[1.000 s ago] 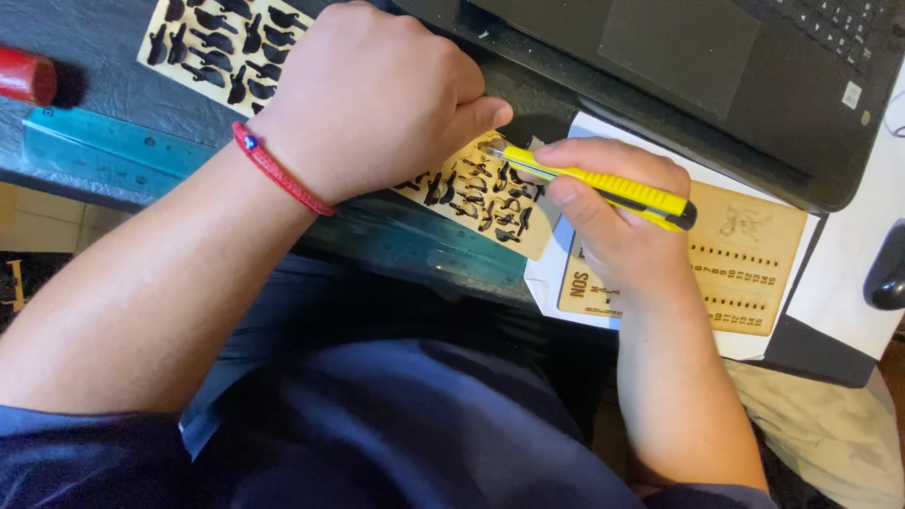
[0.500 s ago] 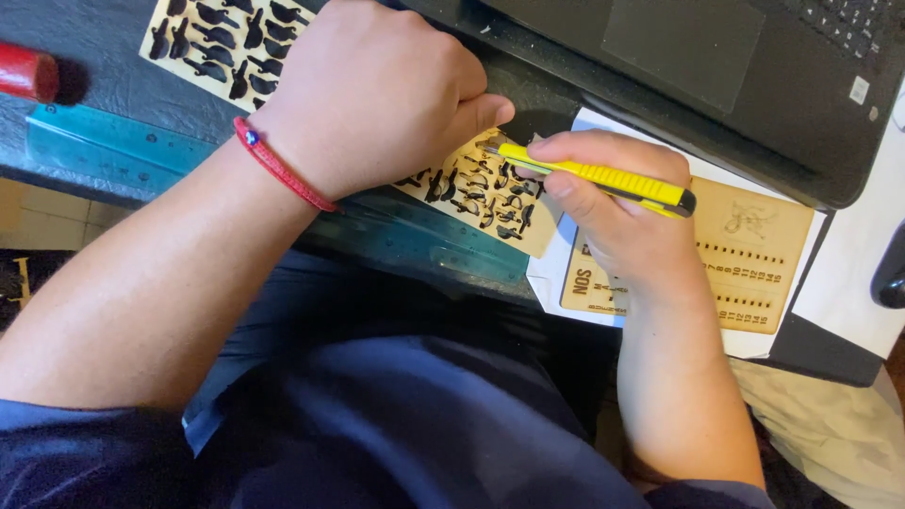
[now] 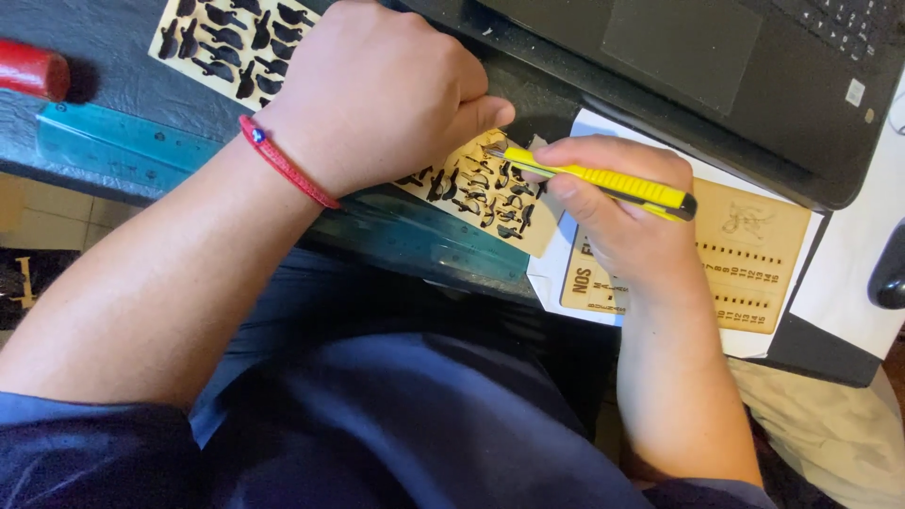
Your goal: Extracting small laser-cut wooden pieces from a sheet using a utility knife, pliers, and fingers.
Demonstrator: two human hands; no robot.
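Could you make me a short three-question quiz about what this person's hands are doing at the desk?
1. True or false: the right hand holds a yellow utility knife.
2. What does the left hand press down on? A) the laptop B) the cut-out wooden sheet C) the teal ruler
3. What colour is the wristband on the left wrist?

Key: 1 true; 2 B; 3 red.

A dark desk (image 3: 113, 71) fills the upper frame, carrying a teal ruler (image 3: 123, 141), a cut wooden sheet (image 3: 226, 38), a laptop (image 3: 716, 66) and white paper (image 3: 853, 273).
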